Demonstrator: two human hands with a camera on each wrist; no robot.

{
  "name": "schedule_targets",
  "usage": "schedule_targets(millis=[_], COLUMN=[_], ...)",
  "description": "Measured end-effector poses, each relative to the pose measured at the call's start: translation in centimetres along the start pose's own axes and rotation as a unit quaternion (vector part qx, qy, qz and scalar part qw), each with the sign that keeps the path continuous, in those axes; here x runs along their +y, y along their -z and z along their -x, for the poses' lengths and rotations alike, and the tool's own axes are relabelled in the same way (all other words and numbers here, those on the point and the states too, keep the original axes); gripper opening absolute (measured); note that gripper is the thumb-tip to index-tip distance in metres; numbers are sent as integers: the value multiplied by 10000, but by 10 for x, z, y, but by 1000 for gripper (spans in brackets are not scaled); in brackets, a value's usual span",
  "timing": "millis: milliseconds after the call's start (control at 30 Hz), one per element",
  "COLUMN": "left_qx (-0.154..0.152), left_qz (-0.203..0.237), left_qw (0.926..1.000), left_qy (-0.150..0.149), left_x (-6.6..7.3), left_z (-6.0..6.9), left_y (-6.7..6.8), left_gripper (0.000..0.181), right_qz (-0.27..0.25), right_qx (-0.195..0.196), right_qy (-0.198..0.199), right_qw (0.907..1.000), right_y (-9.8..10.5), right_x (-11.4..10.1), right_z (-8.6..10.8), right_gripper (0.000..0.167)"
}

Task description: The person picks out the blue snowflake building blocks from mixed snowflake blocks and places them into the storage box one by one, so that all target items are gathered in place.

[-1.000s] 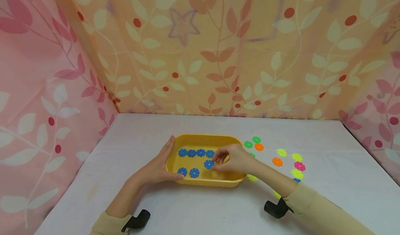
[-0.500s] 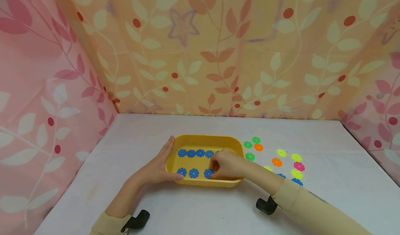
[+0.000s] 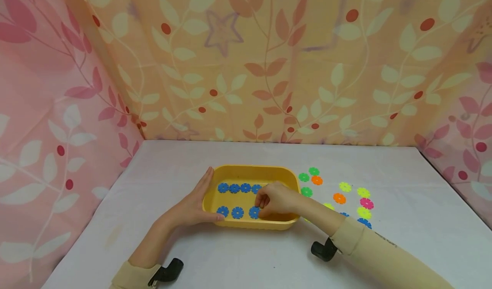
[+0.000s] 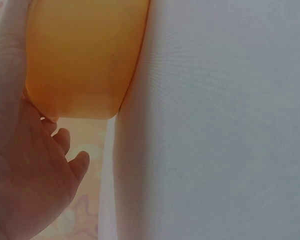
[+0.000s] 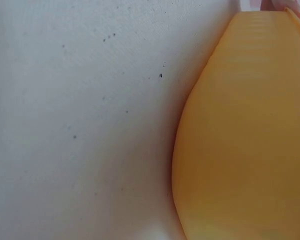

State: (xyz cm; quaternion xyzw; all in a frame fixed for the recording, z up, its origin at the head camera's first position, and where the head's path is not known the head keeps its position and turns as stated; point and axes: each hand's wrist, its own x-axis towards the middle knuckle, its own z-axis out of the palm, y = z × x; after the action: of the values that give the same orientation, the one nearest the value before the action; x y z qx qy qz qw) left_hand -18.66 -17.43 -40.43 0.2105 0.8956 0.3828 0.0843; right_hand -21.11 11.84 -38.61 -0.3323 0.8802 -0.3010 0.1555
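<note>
A yellow plastic tray [image 3: 246, 224] rests on the white table. At its left end, my left hand [image 3: 190, 205] holds it, thumb over the front rim and fingers along the side. In the left wrist view those fingers [image 4: 79, 165] reach past the tray wall. Inside, blue snowflake-shaped plastic discs [image 3: 234, 188] form a back row, and two more discs [image 3: 237, 213] lie at front left. My right hand [image 3: 278, 198] is inside the tray, pinching a blue snowflake disc [image 3: 254, 212] beside those two. It hides the tray's right part.
To the right of the tray lie several loose discs: green [image 3: 306, 191], orange [image 3: 339, 198], yellow [image 3: 345, 187], pink [image 3: 367, 203] and blue [image 3: 364, 223]. Some are partly behind the right forearm. Patterned curtains [image 3: 223, 88] surround the table. Each wrist carries a black camera mount [image 3: 324, 250].
My right hand has brought the blue disc from mid-tray down to the front row, level with the other two. My left hand has stayed on the tray.
</note>
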Motion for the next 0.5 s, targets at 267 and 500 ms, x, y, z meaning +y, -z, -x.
schedule_targets(millis=[267,500], left_qx=[18,17], left_qz=[42,-17], left_qw=[10000,10000], left_qy=[-6,-22], left_x=[0,-2], left_z=[1,0], left_y=[0,-1], left_gripper=[128,129], right_qz=[-62,-159], right_qx=[3,9], right_qy=[-185,-160], right_qw=[9998,9997], right_y=[-2,-4], right_x=[-1,-2], right_z=[-4,-4], right_gripper=[16,16])
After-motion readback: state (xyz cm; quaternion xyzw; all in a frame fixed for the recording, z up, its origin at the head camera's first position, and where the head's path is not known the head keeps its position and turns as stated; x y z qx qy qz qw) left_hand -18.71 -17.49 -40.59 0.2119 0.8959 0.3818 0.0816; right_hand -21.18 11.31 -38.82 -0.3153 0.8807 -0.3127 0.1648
